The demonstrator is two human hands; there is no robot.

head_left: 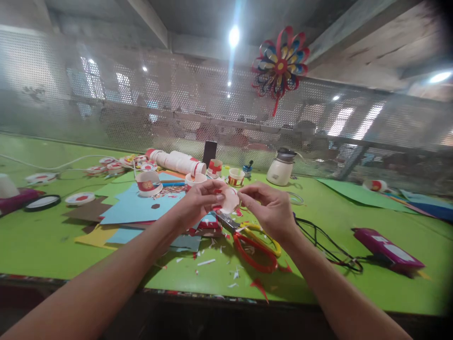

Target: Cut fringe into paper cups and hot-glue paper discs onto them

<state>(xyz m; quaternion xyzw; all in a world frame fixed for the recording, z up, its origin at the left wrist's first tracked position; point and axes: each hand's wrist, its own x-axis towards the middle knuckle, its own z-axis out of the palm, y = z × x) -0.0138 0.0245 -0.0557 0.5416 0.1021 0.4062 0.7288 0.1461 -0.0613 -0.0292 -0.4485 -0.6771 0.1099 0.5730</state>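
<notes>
Between my hands is a small, pale, round paper piece (230, 201) with a touch of red at its edge. My left hand (203, 197) pinches it from the left side. At its right edge, the thumb and forefinger of my right hand (269, 208) are pressed together; whether they grip the paper I cannot tell. Scissors (255, 255) with red and yellow handles lie on the table just below, blades pointing up and left. White and red paper scraps (206, 262) are strewn around them. A paper cup (195, 180) stands behind my left hand.
Coloured paper sheets (132, 205) are piled at left, with a cut paper cup (147, 183) on them. A row of stacked cups (177, 161) lies behind. A cream jug (281, 167) stands at the back. At right are a purple pouch (387, 249) and a black cord (327, 243).
</notes>
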